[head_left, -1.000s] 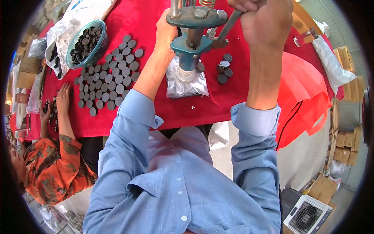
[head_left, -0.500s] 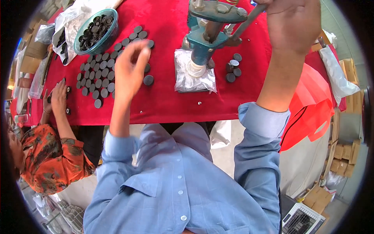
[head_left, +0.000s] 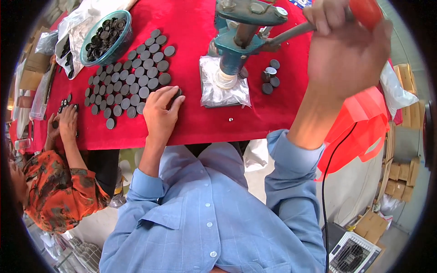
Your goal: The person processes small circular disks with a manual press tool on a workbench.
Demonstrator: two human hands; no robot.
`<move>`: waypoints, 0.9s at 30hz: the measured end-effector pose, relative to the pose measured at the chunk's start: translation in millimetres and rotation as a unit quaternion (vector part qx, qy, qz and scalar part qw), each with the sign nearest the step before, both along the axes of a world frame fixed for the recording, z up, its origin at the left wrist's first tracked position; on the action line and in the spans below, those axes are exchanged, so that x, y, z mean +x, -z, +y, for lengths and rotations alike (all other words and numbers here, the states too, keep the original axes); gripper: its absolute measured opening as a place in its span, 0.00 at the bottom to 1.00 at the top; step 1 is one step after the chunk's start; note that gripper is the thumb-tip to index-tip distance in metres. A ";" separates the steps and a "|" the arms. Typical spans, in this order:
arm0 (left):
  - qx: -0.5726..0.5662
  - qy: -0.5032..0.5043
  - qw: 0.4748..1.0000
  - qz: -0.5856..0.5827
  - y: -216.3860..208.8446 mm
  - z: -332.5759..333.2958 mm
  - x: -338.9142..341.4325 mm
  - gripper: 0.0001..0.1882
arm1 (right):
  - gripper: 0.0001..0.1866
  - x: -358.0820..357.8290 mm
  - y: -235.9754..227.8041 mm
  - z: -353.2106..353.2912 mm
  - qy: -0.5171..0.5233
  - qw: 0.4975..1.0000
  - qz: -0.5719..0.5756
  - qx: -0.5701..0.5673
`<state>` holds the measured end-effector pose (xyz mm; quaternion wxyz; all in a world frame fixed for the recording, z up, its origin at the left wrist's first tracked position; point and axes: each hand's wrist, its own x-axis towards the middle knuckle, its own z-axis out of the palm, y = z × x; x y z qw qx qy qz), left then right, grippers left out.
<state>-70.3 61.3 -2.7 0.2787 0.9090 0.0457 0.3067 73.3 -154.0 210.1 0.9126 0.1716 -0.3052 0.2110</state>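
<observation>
My left hand (head_left: 160,113) is low over the red cloth, its thumb and fingers closed around a dark round disc (head_left: 178,93). Beside it spreads a large group of similar flat grey-black discs (head_left: 129,79). My right hand (head_left: 348,57), slightly blurred, grips the lever (head_left: 291,33) of a teal hand press (head_left: 234,50), just by its red knob (head_left: 365,12). The press's pale lower end (head_left: 226,81) meets a plastic-covered base (head_left: 211,93); whatever lies between them is hidden. A small cluster of discs (head_left: 274,82) sits right of the press.
A teal bowl (head_left: 129,43) of black parts stands far left beside a white plastic bag (head_left: 68,43). Another person's hands (head_left: 68,123) handle small parts at the table's left. A red bag (head_left: 359,132) hangs at the right edge. A small shiny piece (head_left: 231,119) lies near the front edge.
My left hand has come down and right from above the discs and now pinches one. My right hand has moved slightly, baring the lever's red knob. The whole view has shifted a little.
</observation>
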 end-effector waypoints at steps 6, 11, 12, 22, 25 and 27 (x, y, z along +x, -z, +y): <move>-0.187 0.075 0.979 -0.018 -26.8 -44.4 30.4 0.25 | 0.36 -18.9 41.6 -59.5 0.501 0.706 -0.351 -0.356; -0.198 0.096 0.975 -0.008 -21.9 -47.6 41.5 0.26 | 0.39 -10.8 36.1 -53.9 0.487 0.728 -0.318 -0.362; -0.202 0.086 0.975 -0.014 -21.3 -45.7 40.5 0.26 | 0.39 -11.0 35.3 -52.9 0.488 0.728 -0.319 -0.362; -0.204 0.095 0.974 -0.010 -21.8 -54.8 48.5 0.26 | 0.40 -13.5 30.3 -44.4 0.545 0.693 -0.267 -0.388; -0.236 0.105 0.966 -0.011 -18.3 -60.9 50.5 0.25 | 0.41 -14.1 30.5 -42.3 0.562 0.682 -0.250 -0.396; -0.238 0.111 0.964 -0.031 -15.5 -69.7 58.9 0.26 | 0.41 -14.4 30.5 -39.2 0.570 0.677 -0.240 -0.399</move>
